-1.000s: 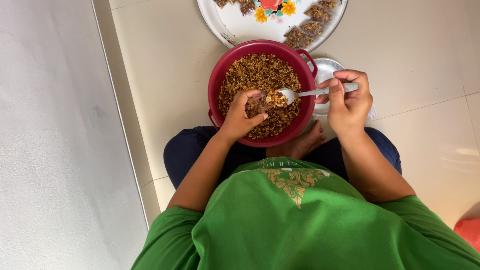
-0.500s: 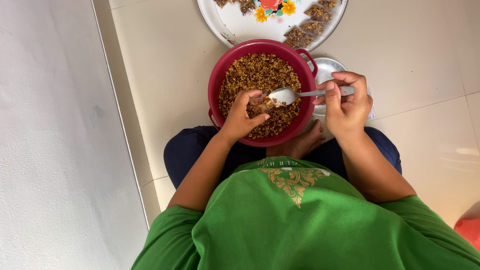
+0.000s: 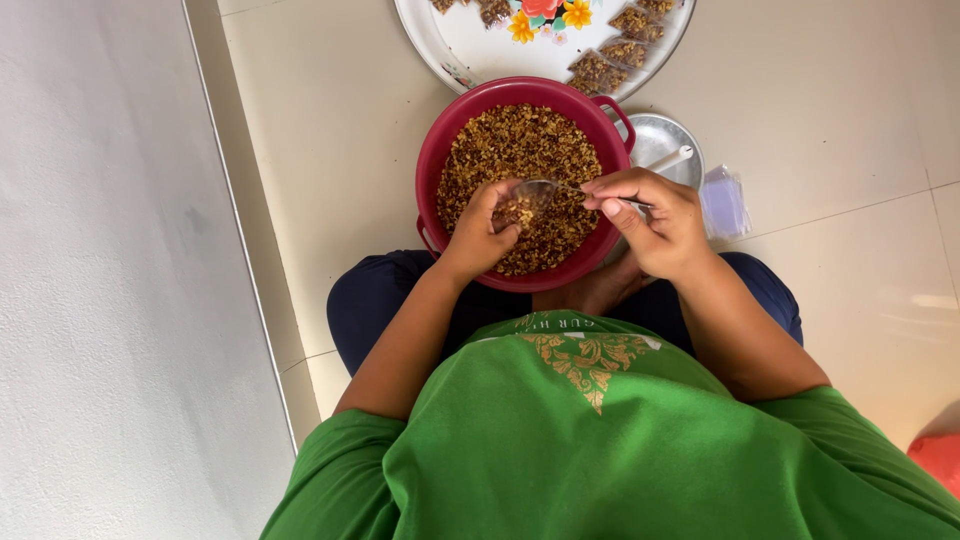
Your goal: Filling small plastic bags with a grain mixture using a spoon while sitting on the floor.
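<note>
Seen from the head camera, a person in a green shirt is sitting cross-legged on a pale tiled floor (image 3: 330,150), looking down at a red bowl (image 3: 440,150) that is resting just in front of the legs. It is filled with a brown grainy mixture (image 3: 520,145).

Over the near part of the bowl, the left hand (image 3: 478,232) is holding a small clear pouch (image 3: 518,208), its fingers (image 3: 500,238) curled and clamped around it; the pouch is already showing some of the mixture inside. The right hand (image 3: 655,222) is pinching the handle of a metal spoon (image 3: 545,187), fingers pressed together on it, and the spoon's bowl is sitting right at the mouth of the pouch, touching or nearly touching the left thumb.

Beyond the red bowl, a round white tray (image 3: 470,55) with a flower print is lying on the floor, carrying several filled small packets (image 3: 598,70) along its near edge. Just to the right of the bowl, a small metal dish (image 3: 660,140) is holding a white stick-like utensil (image 3: 672,158), and beside that a stack of clear empty pouches (image 3: 724,200) is lying on the tile. A grey textured wall (image 3: 100,300) is filling the left side of the view.
</note>
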